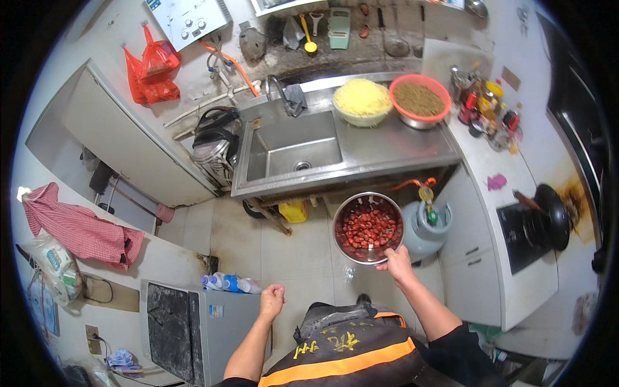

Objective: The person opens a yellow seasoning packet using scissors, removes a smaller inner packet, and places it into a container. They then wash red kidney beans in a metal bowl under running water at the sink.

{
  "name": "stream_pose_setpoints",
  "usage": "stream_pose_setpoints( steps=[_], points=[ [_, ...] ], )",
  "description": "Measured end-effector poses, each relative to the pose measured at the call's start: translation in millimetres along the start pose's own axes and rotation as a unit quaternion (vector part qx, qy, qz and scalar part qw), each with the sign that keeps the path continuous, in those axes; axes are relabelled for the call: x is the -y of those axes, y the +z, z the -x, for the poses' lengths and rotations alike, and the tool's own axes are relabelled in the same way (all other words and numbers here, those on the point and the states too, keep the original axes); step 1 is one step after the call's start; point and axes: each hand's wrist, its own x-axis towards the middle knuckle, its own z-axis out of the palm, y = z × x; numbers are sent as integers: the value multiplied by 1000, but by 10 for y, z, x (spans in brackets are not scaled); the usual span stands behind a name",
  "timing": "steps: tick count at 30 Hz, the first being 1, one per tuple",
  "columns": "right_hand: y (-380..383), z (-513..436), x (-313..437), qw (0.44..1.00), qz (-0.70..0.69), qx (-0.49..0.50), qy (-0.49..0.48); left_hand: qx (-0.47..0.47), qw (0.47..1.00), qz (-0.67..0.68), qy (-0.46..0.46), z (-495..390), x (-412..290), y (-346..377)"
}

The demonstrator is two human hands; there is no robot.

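Observation:
My right hand (398, 264) grips the near rim of a round stainless steel bowl (339, 249), which hangs in the air before me. Many small, wet-looking red pieces of food (371, 228) cover the bowl's bottom. My left hand (273, 298) is raised at the lower middle, fingers curled in, with nothing seen in it. Beyond the bowl stands a steel sink counter (387, 150) with its basin (295, 145). On it a pale bowl (362, 117) holds yellow shreds. Beside that, a red plastic basket (447, 104) of brown shredded food rests on a metal bowl (420, 123).
A grey gas cylinder (425, 230) stands just right of the bowl, under the counter's edge. Bottles and jars (491, 113) crowd the right counter, near a black wok (556, 217). At the lower left is a fridge (227, 329) with bottles on top. A yellow jug (293, 212) sits below the sink.

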Motion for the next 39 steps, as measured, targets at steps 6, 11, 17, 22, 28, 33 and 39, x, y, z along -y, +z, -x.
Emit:
stream_pose_setpoints(
  steps=[6,11,17,22,28,33,39],
  points=[
    [767,-1421,624,996,25,79,21,-33,994,30,102,-1871,-629,-294],
    [1548,-2435,976,994,21,84,71,-45,966,-80,242,-4054,-1869,-620],
    [2514,-3660,1207,984,28,24,175,10,917,-140,373,-6384,-3308,-284],
    [3167,-4405,1432,980,28,-7,198,90,900,-170,391,-7836,-3918,312],
    [3589,-5117,1271,966,38,-8,256,269,873,-208,349,-8386,-4352,853],
    [3831,-5471,1093,958,13,-3,286,347,869,-129,329,-8536,-4397,481],
    [4078,-5677,1051,959,28,7,282,385,882,92,255,-8001,-3761,126]
  ],
)
